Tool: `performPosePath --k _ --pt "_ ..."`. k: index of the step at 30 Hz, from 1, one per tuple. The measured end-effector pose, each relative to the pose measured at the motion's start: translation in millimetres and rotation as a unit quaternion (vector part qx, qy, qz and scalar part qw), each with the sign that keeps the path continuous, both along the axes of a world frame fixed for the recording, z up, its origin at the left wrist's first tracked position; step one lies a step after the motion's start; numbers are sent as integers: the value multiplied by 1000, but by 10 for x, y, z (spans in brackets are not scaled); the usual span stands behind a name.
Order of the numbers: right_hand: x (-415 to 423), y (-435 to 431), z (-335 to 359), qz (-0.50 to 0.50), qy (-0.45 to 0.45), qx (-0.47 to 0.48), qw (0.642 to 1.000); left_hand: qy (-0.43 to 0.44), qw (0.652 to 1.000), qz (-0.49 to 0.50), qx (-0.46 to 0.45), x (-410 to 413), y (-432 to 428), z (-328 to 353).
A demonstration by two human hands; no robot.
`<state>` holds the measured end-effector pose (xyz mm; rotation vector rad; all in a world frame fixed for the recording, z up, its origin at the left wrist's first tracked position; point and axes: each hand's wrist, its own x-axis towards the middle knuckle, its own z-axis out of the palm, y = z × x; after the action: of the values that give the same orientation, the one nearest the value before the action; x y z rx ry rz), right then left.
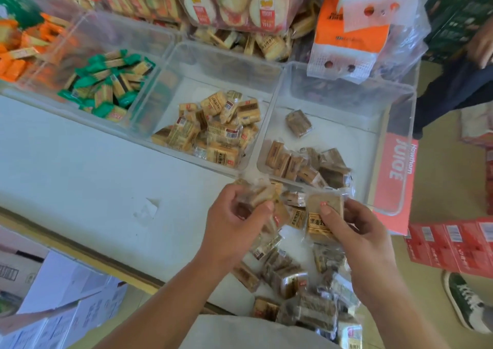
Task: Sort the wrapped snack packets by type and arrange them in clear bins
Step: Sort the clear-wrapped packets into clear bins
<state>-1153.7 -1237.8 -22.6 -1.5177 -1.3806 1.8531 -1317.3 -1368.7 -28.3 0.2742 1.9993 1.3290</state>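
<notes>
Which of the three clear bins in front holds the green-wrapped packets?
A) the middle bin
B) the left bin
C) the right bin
B: the green-wrapped packets lie in the left bin; the middle bin and the right bin hold only tan and brown ones.

**Hands held snack packets over a white counter (80, 162) lined with clear bins.**
The left hand (234, 220) gripped a tan packet (260, 195) and the right hand (357, 231) pinched a brown packet (324, 215), both above a loose pile (293, 282) at the counter's edge. Beyond them, the right bin (346, 140) held brown packets, the middle bin (186, 92) tan ones and the left bin (106, 31) green-wrapped ones.
</notes>
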Motion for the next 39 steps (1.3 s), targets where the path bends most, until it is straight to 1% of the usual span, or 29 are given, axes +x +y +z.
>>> performPosePath --k 2,4,7,9,10,12,14,17,19,21,22,23,25,27,28,30,31,32,33,34,36,37,38,39 --pt "-74 64 77 -15 12 16 1000 -19 997 50 47 -140 268 162" --pt "-152 164 105 -40 9 30 999 -41 996 62 43 -287 548 167" --pt "-268 398 106 -53 -31 48 997 -71 997 26 24 -390 800 38" --pt "-377 580 124 -31 -67 65 995 -58 998 5 14 -378 776 -20" --pt "-442 661 131 -15 -85 79 993 -45 999 2 9 -363 708 -42" --pt "-558 807 107 15 -110 113 987 -30 999 27 0 -335 511 -90" --pt "-651 906 65 36 -125 132 983 -32 997 64 2 -310 266 -192" --pt "-749 905 29 76 -147 139 976 -39 996 71 -29 -262 -131 -398" --pt "-705 751 82 110 -160 193 962 -54 993 83 -58 -205 -392 -557" --pt "-576 497 146 122 -127 280 944 -58 990 98 -89 -147 -626 -718" --pt "-493 353 148 123 -98 307 938 -51 989 99 -102 -123 -717 -783" --pt "-415 208 133 136 -80 307 938 -35 989 93 -112 -102 -785 -836" --pt "-335 -31 35 182 -64 269 944 5 989 66 -134 -86 -856 -917" --pt "-328 -176 -149 230 -80 248 938 51 987 42 -145 -160 -816 -948" --pt "-364 -210 -229 258 -94 261 925 86 986 28 -137 -230 -763 -960" --pt "-502 -226 -373 321 -118 322 883 147 981 -33 -123 -408 -604 -976" --pt "-579 -211 -454 349 -128 346 861 153 976 -83 -128 -495 -506 -974" --pt "-652 -200 -534 375 -136 360 844 141 971 -137 -137 -565 -407 -988" --pt "-724 -196 -589 396 -148 362 831 130 962 -193 -145 -613 -322 -1013" --pt "-776 -196 -655 408 -162 367 820 140 947 -246 -151 -638 -255 -1057" --pt "-842 -220 -758 408 -195 401 797 200 900 -344 -177 -641 -191 -1180" --pt "-865 -245 -774 402 -211 414 789 224 877 -375 -201 -630 -207 -1240" --pt "-869 -279 -790 397 -219 413 790 245 863 -384 -219 -621 -243 -1293" --pt "-866 -318 -801 397 -218 399 797 264 860 -373 -226 -624 -298 -1334"
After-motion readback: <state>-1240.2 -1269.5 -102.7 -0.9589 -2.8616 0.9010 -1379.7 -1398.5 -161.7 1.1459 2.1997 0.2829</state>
